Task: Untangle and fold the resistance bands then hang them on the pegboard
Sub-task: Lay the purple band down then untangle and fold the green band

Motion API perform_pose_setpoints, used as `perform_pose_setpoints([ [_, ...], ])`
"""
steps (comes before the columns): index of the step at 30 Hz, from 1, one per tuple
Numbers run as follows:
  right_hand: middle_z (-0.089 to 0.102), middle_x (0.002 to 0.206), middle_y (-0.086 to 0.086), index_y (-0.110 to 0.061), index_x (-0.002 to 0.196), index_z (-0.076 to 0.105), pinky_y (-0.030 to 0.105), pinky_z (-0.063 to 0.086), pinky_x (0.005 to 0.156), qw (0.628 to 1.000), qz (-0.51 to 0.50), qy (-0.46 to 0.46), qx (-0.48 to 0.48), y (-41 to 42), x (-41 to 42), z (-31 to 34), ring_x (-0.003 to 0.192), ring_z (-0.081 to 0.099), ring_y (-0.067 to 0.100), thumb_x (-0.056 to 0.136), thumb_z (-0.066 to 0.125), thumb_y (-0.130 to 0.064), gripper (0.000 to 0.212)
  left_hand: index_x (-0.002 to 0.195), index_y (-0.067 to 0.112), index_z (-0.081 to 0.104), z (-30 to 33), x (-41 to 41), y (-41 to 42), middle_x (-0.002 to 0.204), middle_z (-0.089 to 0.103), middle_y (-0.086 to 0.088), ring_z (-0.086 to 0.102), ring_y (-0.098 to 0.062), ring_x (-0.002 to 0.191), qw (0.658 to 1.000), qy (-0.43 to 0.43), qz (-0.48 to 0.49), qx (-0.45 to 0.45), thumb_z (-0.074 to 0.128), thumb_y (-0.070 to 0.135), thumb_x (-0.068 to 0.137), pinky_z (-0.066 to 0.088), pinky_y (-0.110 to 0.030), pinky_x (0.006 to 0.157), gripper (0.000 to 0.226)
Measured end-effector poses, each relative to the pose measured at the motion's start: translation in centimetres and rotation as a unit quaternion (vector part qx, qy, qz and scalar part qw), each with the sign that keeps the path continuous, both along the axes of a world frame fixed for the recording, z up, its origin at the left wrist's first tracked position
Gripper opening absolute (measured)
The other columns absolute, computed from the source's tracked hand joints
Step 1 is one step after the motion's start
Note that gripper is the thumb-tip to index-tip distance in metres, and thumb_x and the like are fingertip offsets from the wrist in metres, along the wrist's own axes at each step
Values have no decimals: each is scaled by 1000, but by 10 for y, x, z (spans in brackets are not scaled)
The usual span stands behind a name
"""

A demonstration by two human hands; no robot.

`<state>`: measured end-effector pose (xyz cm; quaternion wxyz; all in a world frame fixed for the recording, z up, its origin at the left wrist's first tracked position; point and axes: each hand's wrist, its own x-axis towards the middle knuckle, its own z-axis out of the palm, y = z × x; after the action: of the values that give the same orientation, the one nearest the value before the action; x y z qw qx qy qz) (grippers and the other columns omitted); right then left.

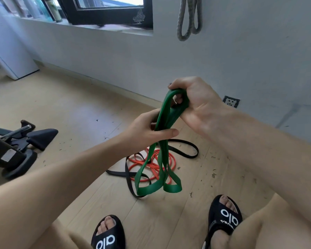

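Green band (166, 121) is being gripped by right hand (196, 103) at top fold and pinched lower by left hand (147, 128), above orange band (156, 166) and black band (185, 150).

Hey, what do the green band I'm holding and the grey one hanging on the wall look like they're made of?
The green band, gripped by the left hand and the right hand, looks like smooth matte rubber or latex: flat, even in colour, drooping in soft loops. The grey band on the wall seems woven or fabric-covered, judging by its speckled, textured surface, though that is less certain.
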<state>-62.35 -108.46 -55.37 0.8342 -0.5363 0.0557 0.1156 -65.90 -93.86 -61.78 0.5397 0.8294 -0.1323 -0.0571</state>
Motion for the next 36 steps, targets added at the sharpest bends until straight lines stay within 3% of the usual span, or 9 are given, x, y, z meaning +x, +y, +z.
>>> perform_pose_setpoints([
  [2,42,75,7,-5,98,53,23,49,51,1000,0,-6,-10,-4,3,-1,53,38,11,85,63,3,19,105,-2,60,4,-1,3,93,58,-27,72,-27,83,1000,9,-6,-9,76,14,91,63,-34,82,26],
  [6,46,68,4,-5,95,60,35,59,69,999,17,-25,-33,-12,8,-1,56,45,13,87,65,0,10,109,21,69,11,4,12,92,67,-12,72,-24,89,1000,-6,-8,-7,76,15,92,62,-38,86,20],
  [12,45,68,2,-11,79,59,20,46,45,1000,24,4,-12,-10,1,2,57,41,11,91,63,-1,16,112,12,65,0,2,7,74,57,19,62,-5,74,999,-23,-6,43,86,20,82,58,-30,82,37],
  [16,50,73,3,-5,96,65,27,55,56,999,18,-22,-35,-15,4,2,63,47,11,91,66,-2,6,113,17,69,7,1,11,101,73,-13,74,-24,95,1000,-16,-13,13,78,17,90,60,-42,95,25],
  [20,61,89,5,4,127,58,47,63,86,992,46,-63,-104,-11,2,1,76,59,14,89,73,-10,44,119,19,72,12,-2,17,118,72,-19,68,-34,114,999,18,-11,-31,73,11,93,54,-42,104,26],
  [24,65,118,3,-15,127,55,48,57,96,963,98,-113,-223,-8,-3,2,104,65,15,86,78,-35,52,113,3,73,9,0,21,109,75,-19,72,-31,105,1000,22,-10,9,75,12,91,58,-42,98,23],
  [28,58,116,-8,-35,131,52,30,50,89,883,117,-196,-410,-3,-11,2,104,59,8,85,70,-62,56,105,2,69,4,4,18,97,67,-26,68,-23,84,998,5,-7,55,77,13,91,57,-51,90,20],
  [32,60,100,-3,-25,112,61,32,54,78,873,67,-201,-439,4,-8,-6,95,63,18,87,73,-28,28,106,11,68,0,2,16,94,70,-19,69,-38,88,996,-1,-22,84,79,37,82,55,-60,87,36],
  [36,65,97,16,-10,101,62,51,62,81,950,45,-136,-276,1,-4,-5,88,69,30,79,54,14,34,102,6,63,-4,0,14,96,61,-28,63,-44,85,995,-9,-16,94,77,55,71,53,-65,84,59],
])
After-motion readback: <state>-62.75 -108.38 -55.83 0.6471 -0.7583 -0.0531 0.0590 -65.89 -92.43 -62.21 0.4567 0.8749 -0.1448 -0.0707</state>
